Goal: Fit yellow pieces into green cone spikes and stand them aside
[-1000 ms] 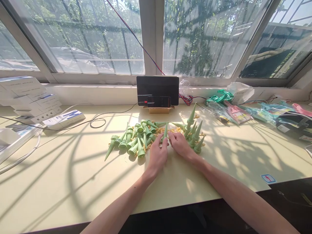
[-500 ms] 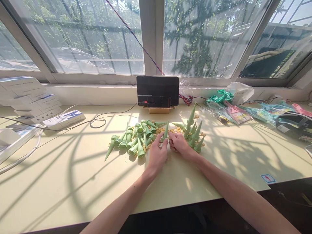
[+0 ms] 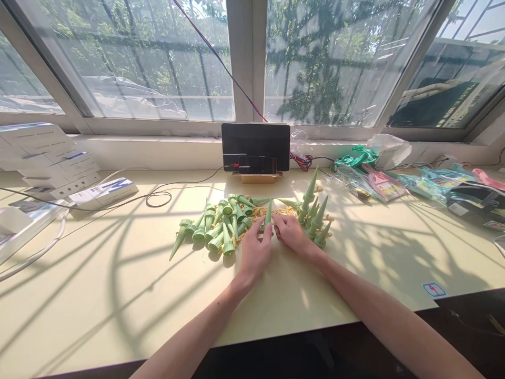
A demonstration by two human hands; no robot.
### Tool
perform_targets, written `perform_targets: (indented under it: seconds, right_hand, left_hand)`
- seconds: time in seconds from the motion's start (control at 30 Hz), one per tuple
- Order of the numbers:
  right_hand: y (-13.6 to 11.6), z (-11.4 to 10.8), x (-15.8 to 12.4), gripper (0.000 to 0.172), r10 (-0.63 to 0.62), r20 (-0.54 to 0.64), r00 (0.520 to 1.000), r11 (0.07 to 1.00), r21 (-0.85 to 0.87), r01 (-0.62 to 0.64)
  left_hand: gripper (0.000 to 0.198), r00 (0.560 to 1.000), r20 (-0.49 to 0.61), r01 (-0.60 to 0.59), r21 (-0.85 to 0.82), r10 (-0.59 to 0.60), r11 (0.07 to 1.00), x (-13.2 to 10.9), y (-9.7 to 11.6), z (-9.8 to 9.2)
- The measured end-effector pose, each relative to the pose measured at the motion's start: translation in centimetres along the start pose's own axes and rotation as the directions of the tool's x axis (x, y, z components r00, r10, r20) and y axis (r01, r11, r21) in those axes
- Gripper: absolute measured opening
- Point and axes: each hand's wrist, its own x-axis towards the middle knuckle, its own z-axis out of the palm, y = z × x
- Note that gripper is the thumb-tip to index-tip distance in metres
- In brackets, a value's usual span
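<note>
**Both hands meet at one green spike in front of the screen**

The left hand (image 3: 255, 251) pinches a green spike (image 3: 268, 213) at its wide lower end, and the tip points up and away toward the screen (image 3: 255, 139). The right hand (image 3: 292, 234) lies just beside it with its fingers curled and their tips against the same lower end. Whether they grip the spike or something small there cannot be told. Both hands rest low on the bench (image 3: 118, 295), straight in front of the screen.

In front of the screen and a little to its left, a pile (image 3: 215, 229) of the same green spikes lies flat. Small yellow pieces (image 3: 258, 211) are scattered between the pile and the screen. In front of the screen and a little to its right, a cluster (image 3: 315, 216) of spikes stands tip up, touching the back of the right hand.

A phone (image 3: 257, 165) leans against the foot of the screen. A dark cable (image 3: 158, 199) loops on the bench to the left of the screen, and white boxes (image 3: 51, 158) are stacked farther left. Plastic bags (image 3: 379, 181) lie to the right of the screen.
</note>
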Motion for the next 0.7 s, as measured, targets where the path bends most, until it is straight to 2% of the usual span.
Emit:
perform_targets:
  seconds: [0.07, 0.17, 0.27, 0.33, 0.43, 0.53, 0.6, 0.7]
  right_hand:
    - [0.01, -0.06, -0.07, 0.056, -0.042, -0.018, 0.999, 0.995, -0.088, 0.04]
    - [-0.15, -0.06, -0.13, 0.053, -0.048, -0.022, 0.999, 0.994, -0.102, 0.046]
    - [-0.21, 0.07, -0.1, 0.054, -0.002, -0.008, 1.0, 1.0, -0.018, 0.002]
    - [-0.26, 0.14, -0.08, 0.054, 0.075, 0.023, 0.997, 0.994, 0.078, -0.076]
    - [-0.54, 0.12, -0.12, 0.052, 0.207, 0.1, 0.973, 0.95, 0.216, -0.225]
    - [-0.87, 0.02, -0.2, 0.052, 0.3, 0.144, 0.943, 0.903, 0.275, -0.33]
    - [-0.96, -0.01, -0.23, 0.052, 0.31, 0.149, 0.939, 0.894, 0.292, -0.341]
    - [-0.86, 0.07, -0.21, 0.051, 0.266, 0.126, 0.956, 0.911, 0.29, -0.292]
  left_hand:
    - [0.037, 1.0, -0.009, -0.01, 0.0, 0.01, 1.0, -0.01, 0.06, 0.0]
    - [0.036, 1.0, -0.008, 0.002, 0.003, -0.002, 1.0, 0.0, 0.03, 0.01]
    - [0.036, 0.999, 0.008, 0.038, 0.012, -0.038, 0.999, 0.01, -0.02, 0.0]
    - [0.038, 0.998, 0.022, 0.059, 0.008, -0.059, 0.998, -0.03, -0.02, -0.03]
    - [0.042, 0.996, 0.046, 0.081, -0.02, -0.08, 0.997, -0.15, 0.06, -0.09]
    - [0.048, 0.994, 0.061, 0.098, -0.04, -0.095, 0.994, -0.26, 0.16, -0.15]
    - [0.05, 0.993, 0.063, 0.101, -0.045, -0.098, 0.994, -0.31, 0.19, -0.17]
    - [0.053, 0.993, 0.063, 0.106, -0.048, -0.103, 0.993, -0.33, 0.15, -0.18]
